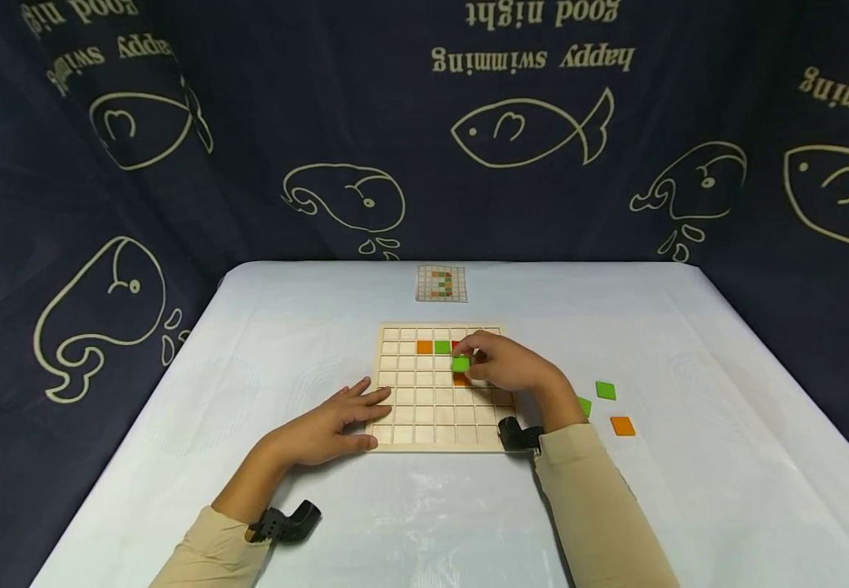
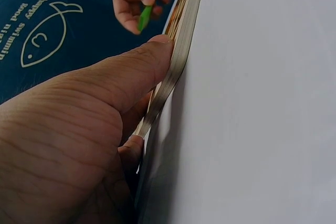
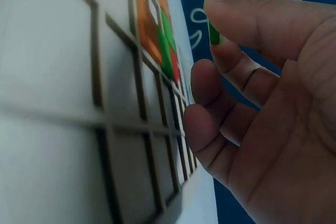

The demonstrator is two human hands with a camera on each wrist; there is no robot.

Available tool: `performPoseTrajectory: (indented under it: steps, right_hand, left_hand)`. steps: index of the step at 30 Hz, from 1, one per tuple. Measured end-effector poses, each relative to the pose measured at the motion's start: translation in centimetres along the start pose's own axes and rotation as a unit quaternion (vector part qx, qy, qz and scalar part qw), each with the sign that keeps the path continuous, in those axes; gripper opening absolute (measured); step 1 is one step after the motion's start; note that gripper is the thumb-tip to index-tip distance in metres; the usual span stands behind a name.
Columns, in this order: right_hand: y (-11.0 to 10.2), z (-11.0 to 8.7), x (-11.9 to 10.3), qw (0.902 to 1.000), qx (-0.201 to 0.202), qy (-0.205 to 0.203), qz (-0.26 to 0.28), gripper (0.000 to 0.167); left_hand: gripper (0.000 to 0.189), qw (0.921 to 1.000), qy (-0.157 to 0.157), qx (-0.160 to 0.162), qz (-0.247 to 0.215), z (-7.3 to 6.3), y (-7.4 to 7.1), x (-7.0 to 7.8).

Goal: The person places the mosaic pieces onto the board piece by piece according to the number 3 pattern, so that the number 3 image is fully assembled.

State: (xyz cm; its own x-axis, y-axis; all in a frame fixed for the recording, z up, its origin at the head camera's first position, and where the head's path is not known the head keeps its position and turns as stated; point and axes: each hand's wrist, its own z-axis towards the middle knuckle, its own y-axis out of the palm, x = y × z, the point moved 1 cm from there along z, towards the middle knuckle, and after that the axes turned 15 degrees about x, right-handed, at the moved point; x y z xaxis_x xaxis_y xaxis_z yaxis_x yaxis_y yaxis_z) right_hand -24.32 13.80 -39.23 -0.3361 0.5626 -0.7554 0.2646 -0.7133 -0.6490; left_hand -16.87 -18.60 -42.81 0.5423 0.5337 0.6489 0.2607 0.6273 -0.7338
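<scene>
A square wooden grid board (image 1: 424,442) lies on the table. On its left edge my left hand (image 1: 336,426) rests with fingers spread, the thumb along the rim in the left wrist view. My right hand (image 1: 510,363) is over the board's right half, pinching a thin green tile (image 3: 209,9) between thumb and fingertip, raised off the grid. Set in the grid are an orange tile (image 1: 424,347), a green tile (image 1: 442,347) and a red tile (image 1: 455,345) partly hidden by fingers. Another orange tile (image 1: 460,380) sits below the held one, also partly covered.
Right of the board lie a green tile (image 1: 606,390), an orange tile (image 1: 623,426) and another green tile (image 1: 584,406) partly behind the right wrist. A small card (image 1: 441,283) with a printed coloured grid lies beyond the board. A dark blue curtain (image 1: 424,212) hangs behind the white table.
</scene>
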Motion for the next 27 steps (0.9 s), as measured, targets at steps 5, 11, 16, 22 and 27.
performPoseTrajectory:
  steps: [5,11,16,22,27]
  right_hand:
    - [0.9,0.4,-0.4,1.0000,-0.006,-0.006,0.003,0.031]
    - [1.8,0.9,-0.7,0.9997,-0.011,0.005,-0.023,0.031]
    - [2.2,1.1,-0.7,0.9992,-0.021,0.000,-0.033,0.029]
    - [2.5,1.3,-0.8,0.9989,-0.019,-0.014,-0.039,0.026]
    - [2.8,1.4,-0.8,0.9984,-0.020,-0.018,-0.049,0.024]
  left_hand:
    - [0.057,1.0000,0.001,-0.001,-0.002,0.0,0.0,0.1]
    - [0.057,1.0000,-0.001,-0.003,-0.002,0.0,0.0,0.2]
    - [0.056,1.0000,-0.001,-0.002,-0.001,0.1,0.1,0.1]
    - [0.056,1.0000,0.000,-0.001,-0.001,0.1,0.1,0.0]
    - [0.056,0.9999,0.011,0.005,-0.004,0.1,0.1,-0.1]
